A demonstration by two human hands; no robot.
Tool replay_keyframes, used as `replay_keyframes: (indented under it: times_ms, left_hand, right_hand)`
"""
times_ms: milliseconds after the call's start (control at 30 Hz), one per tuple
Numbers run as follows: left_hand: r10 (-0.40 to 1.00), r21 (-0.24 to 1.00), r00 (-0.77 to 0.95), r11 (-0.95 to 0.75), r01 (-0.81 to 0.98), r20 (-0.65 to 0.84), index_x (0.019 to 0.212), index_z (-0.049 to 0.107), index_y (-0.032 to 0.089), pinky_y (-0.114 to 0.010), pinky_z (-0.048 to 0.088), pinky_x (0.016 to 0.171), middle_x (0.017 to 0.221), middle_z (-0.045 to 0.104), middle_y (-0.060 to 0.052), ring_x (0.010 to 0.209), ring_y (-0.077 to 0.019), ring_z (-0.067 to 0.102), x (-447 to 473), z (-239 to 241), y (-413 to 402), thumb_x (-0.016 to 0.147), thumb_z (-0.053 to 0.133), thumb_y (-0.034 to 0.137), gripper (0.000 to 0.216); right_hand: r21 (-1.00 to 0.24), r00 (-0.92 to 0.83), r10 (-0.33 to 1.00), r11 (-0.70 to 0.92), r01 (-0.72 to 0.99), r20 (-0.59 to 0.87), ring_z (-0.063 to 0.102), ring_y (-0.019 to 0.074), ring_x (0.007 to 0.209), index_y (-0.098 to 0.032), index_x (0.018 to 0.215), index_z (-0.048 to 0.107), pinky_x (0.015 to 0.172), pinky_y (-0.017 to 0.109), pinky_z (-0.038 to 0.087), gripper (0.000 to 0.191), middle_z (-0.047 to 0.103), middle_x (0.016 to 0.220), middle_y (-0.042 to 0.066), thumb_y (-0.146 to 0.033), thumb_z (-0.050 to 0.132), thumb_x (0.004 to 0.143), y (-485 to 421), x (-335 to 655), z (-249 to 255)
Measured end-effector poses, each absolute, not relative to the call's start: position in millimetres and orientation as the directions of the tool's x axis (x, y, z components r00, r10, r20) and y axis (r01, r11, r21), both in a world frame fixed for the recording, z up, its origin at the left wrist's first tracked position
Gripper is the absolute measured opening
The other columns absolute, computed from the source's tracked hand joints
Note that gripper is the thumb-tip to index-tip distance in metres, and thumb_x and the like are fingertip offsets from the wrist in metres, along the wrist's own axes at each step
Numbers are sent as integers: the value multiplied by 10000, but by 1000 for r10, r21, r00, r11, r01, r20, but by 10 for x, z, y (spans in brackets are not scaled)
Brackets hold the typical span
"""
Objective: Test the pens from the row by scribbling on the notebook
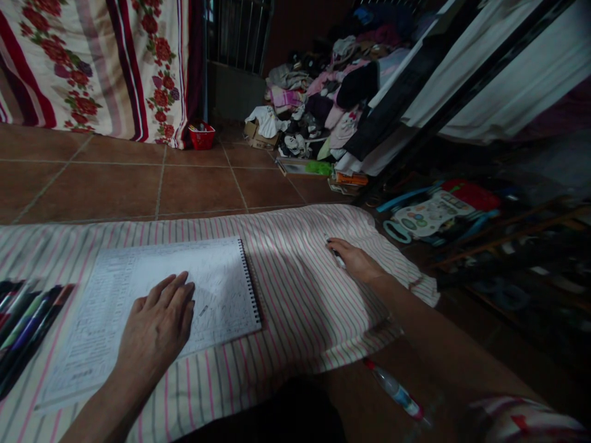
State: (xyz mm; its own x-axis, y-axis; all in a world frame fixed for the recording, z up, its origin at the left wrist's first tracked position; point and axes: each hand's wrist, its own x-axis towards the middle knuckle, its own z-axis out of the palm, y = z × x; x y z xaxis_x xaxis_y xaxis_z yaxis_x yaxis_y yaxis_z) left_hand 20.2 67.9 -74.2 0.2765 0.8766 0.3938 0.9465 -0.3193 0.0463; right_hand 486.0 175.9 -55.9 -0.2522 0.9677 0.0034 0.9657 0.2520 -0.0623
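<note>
My left hand (159, 320) lies flat, fingers stretched, on the printed page of a spiral-bound notebook (217, 264). Small print covers the sheet, too fine to read, and its wire binding runs down the right edge. To the right, over the striped cloth (295, 277), my right hand (353, 258) is closed around a slim pen (340, 261) with a white body and a dark end. Most of the pen is hidden by the fingers. A row of several coloured markers (30, 320) lies left of the notebook.
A plastic bottle (397, 391) lies on the tiled floor (198, 191) below the cloth's right end. Farther off stand a red basket (202, 136), a heap of clothes (323, 104) and a flowered curtain (111, 67). A colourful toy (434, 212) and dark rack bars are at right.
</note>
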Motion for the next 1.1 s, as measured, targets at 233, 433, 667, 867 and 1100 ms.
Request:
replay_keyframes:
  times_ms: [233, 433, 667, 867, 1100]
  left_hand:
    - [851, 34, 298, -345, 938, 432, 1094, 605, 140, -404, 446, 751, 1252, 611, -104, 1158, -298, 527, 185, -772, 684, 907, 386, 288, 323]
    - [842, 34, 302, -354, 935, 447, 1099, 606, 132, -405, 449, 733, 1243, 617, -112, 1155, -305, 531, 188, -774, 680, 906, 387, 291, 332]
    - [845, 23, 302, -347, 937, 441, 1106, 603, 130, -401, 448, 737, 1249, 614, -105, 1158, -297, 529, 195, -762, 676, 913, 368, 290, 344]
    - [864, 26, 287, -326, 945, 414, 1105, 609, 138, -403, 450, 739, 1261, 607, -99, 1169, -294, 521, 194, -750, 665, 912, 360, 286, 348]
    - [860, 38, 291, -337, 941, 420, 1108, 607, 140, -406, 452, 746, 1266, 603, -100, 1173, -294, 520, 194, -775, 681, 909, 377, 293, 341]
  right_hand:
    - [-41, -295, 955, 295, 955, 3, 582, 198, 1152, -179, 1089, 659, 1024, 337, 430, 459, 630, 1229, 79, 2, 396, 760, 1874, 4964, -524]
    - [-22, -230, 972, 231, 973, 36, 630, 202, 1064, -179, 1007, 695, 997, 321, 455, 306, 686, 1114, 71, -139, 473, 800, 1912, 4905, -523]
    - [4, -192, 981, 192, 981, 26, 625, 186, 1031, -158, 1040, 675, 952, 292, 459, 288, 671, 1120, 90, -171, 472, 836, 1881, 4845, -530]
    - [49, -237, 971, 238, 970, -32, 627, 186, 983, -175, 1066, 672, 895, 285, 465, 400, 682, 1040, 94, -24, 412, 803, 1904, 4892, -503]
    - [116, -332, 941, 337, 934, -61, 564, 217, 1018, -180, 1088, 656, 893, 326, 449, 411, 645, 1038, 110, -16, 427, 789, 1824, 4900, -437]
